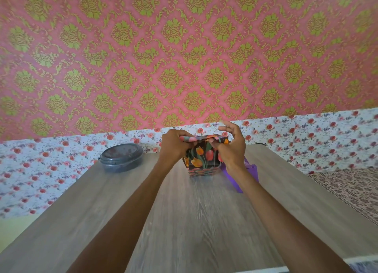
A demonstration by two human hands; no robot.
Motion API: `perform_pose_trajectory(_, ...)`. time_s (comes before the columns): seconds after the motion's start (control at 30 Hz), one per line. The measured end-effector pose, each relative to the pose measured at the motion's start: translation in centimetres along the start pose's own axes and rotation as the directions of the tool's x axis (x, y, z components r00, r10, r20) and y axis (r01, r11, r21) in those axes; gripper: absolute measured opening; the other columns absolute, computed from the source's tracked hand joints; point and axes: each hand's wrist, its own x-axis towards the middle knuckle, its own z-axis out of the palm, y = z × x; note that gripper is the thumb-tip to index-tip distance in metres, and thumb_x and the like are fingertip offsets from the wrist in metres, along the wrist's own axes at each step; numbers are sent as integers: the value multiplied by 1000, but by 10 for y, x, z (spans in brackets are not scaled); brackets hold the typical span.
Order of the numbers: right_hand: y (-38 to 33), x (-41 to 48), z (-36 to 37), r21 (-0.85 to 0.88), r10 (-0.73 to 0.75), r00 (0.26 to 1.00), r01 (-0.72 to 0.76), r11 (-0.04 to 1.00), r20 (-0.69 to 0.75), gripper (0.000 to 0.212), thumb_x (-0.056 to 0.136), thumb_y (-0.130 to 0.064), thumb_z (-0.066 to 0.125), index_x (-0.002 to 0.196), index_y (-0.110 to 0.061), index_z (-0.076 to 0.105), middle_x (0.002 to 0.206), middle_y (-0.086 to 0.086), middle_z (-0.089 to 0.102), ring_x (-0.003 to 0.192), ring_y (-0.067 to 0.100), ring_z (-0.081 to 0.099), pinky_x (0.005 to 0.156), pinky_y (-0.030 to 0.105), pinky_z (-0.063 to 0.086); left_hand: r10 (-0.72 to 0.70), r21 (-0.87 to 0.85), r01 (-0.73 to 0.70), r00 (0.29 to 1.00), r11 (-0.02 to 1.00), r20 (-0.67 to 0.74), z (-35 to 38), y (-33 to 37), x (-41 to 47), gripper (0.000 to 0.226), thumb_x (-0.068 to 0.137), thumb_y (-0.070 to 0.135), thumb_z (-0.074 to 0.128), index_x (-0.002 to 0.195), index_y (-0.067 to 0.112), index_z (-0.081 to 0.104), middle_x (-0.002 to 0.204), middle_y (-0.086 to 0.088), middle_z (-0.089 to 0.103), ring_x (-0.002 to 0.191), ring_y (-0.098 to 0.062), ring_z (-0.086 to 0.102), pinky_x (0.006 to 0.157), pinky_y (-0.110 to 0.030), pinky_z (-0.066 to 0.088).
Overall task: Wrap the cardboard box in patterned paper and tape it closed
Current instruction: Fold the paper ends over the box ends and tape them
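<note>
A small box covered in dark paper with orange and red tulips (201, 159) stands on the wooden table (196, 215) near its far edge. My left hand (173, 144) grips the folded paper along the box's top left edge. My right hand (230, 144) pinches the paper at the top right with thumb and lower fingers, while its upper fingers are raised and spread. The cardboard itself is hidden under the paper.
A dark round lidded container (122, 157) sits at the table's far left. A purple tape dispenser (248, 175) lies just right of the box, partly behind my right wrist. Floral wallpaper (306, 141) backs the table. A patterned cloth (351, 188) lies at right.
</note>
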Motion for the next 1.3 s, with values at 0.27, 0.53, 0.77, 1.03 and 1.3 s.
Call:
perform_pose_trajectory(0.27,-19,-12,-15,-45,-164,987,164,986,1,57,75,-23,85,124,-24,56,118,-7,62,102,8,62,81,28,53,-20,32,21,998,999,-53,6,3,0,18,80,23,78,72,7,74,70,-13,71,58,-16,57,53,-28,41)
perform_pose_trajectory(0.53,-31,-59,-27,74,-177,982,172,982,61,35,95,-13,65,128,-21,58,83,3,74,43,14,61,45,22,48,-52,16,53,997,998,-52,12,9,8,26,76,23,82,59,10,67,56,-9,63,50,-14,51,49,-29,35)
perform_pose_trajectory(0.77,-15,-37,3,-153,-144,989,139,978,-24,51,90,-10,70,126,-16,36,76,-14,64,61,12,65,49,13,39,-60,21,61,997,998,-52,14,11,7,46,75,25,82,49,17,46,50,-1,45,46,-13,37,48,-26,24)
perform_pose_trajectory(1.03,-6,-23,17,-180,-8,999,1,984,-36,93,87,-13,73,155,-15,8,71,-13,65,65,6,63,58,23,45,-45,-1,45,999,999,-20,13,9,12,46,78,29,80,50,14,48,50,0,43,48,-14,37,50,-26,25)
perform_pose_trajectory(1.3,-12,-15,22,-154,79,996,-85,984,-45,101,87,-13,72,157,-16,0,76,-8,68,66,8,64,58,23,47,-46,4,46,999,999,-26,11,7,12,25,80,26,80,64,8,70,58,-6,60,52,-14,49,50,-25,31)
